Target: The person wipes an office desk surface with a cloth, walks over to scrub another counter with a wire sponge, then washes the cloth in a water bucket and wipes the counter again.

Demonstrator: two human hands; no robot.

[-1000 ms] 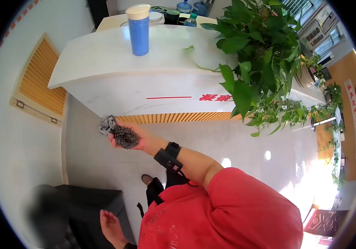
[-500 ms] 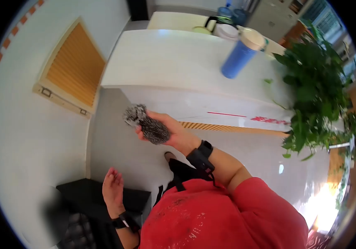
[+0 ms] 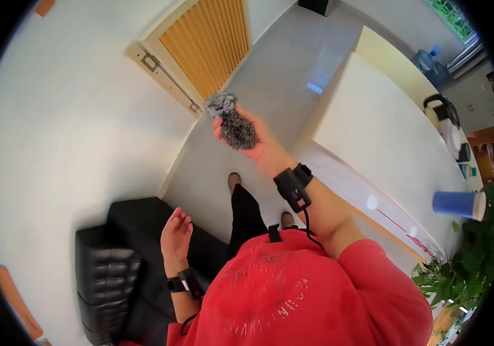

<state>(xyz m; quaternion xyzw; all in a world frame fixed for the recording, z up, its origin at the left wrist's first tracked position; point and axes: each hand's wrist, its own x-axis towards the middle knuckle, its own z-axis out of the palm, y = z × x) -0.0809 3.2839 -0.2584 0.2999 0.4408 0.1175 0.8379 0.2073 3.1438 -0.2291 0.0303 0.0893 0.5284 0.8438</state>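
My right hand (image 3: 258, 141) is wrapped round a fuzzy grey-and-black bundle (image 3: 238, 130), whose lighter grey end sticks out past the fingers at the upper left. It is held in the air over the floor, left of the white counter (image 3: 373, 121). My left hand (image 3: 176, 236) hangs lower down at the left, near the black sofa (image 3: 160, 230); its fingers are apart and slightly curled, with nothing in them. Both wrists wear black bands with small devices.
A blue cup (image 3: 457, 205) with a cream lid stands on the counter's right part, beside a leafy plant (image 3: 471, 271). A kettle (image 3: 443, 109) and water bottles (image 3: 431, 66) are behind. A slatted wooden panel (image 3: 206, 43) lines the left wall (image 3: 74, 132).
The view has swung left, so the counter, cup and plant now lie farther right and the sofa shows more. The fuzzy bundle stays in my right hand. My left hand has come up into fuller view.
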